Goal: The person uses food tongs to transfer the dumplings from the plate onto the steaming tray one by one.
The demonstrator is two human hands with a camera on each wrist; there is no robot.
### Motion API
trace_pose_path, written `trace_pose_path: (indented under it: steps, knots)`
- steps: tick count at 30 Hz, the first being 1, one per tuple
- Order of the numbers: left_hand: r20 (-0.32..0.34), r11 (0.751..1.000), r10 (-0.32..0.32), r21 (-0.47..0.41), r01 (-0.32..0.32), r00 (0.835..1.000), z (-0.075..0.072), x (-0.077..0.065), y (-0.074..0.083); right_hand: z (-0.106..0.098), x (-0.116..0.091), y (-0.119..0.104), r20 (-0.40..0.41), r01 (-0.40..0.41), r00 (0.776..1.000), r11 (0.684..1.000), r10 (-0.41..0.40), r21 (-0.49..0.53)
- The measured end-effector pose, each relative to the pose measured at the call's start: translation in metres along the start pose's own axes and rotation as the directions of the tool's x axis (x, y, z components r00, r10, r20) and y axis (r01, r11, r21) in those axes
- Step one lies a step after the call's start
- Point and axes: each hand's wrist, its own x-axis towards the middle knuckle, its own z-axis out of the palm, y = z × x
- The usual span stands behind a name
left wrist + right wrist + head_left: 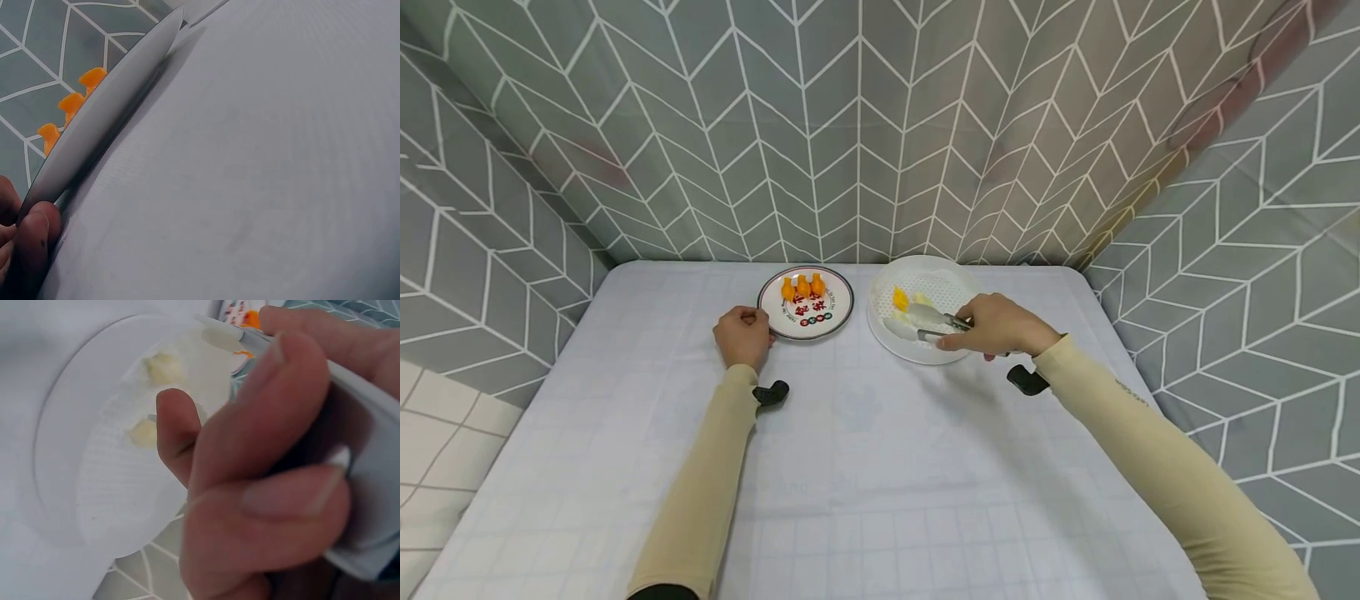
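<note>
My left hand (742,335) pinches the left rim of a round white plate (841,312) with a dark edge and red lettering. In the left wrist view the thumb lies on one side of the plate (106,112) and fingers on the other. Several small orange, vase-shaped food pieces (802,287) stand in a row on the plate. My right hand (1000,323) grips a pair of tongs (927,315), their pale tips spread apart over a white round perforated tray (917,354). In this tray lie a yellow-orange piece (900,298) and pale yellow pieces (164,369).
A white cloth with a faint grid covers the table (850,467). Grey chevron-patterned curtains (850,133) stand behind the plate and tray and along both sides. The tray sits right of the plate, near the table's back edge.
</note>
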Motion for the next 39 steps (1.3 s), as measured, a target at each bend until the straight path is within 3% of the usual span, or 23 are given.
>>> trace_pose_path:
  steps: [9,16,24,30,39]
  knots:
    - [0.008,1.000,0.015,-0.001,-0.015,1.000,0.001,-0.001,-0.002,0.003,-0.001,-0.030,-0.135,0.111,0.985,0.993,-0.104,0.047]
    - [-0.002,1.000,0.015,-0.010,-0.015,1.000,-0.002,-0.002,-0.002,0.025,0.026,-0.055,-0.263,0.170,0.953,0.983,-0.147,0.064]
    - [0.001,1.000,0.022,0.008,-0.022,1.000,0.001,-0.001,-0.003,0.038,0.057,-0.075,-0.368,0.134,0.925,0.987,-0.092,0.090]
    - [0.011,1.000,0.016,-0.005,-0.016,1.000,0.000,0.000,-0.003,0.045,0.076,-0.085,-0.388,0.113,0.919,0.989,-0.067,0.097]
    - [0.008,1.000,0.017,-0.012,-0.016,1.000,-0.001,-0.002,-0.001,0.057,0.093,-0.094,-0.342,0.054,0.939,0.997,-0.035,0.046]
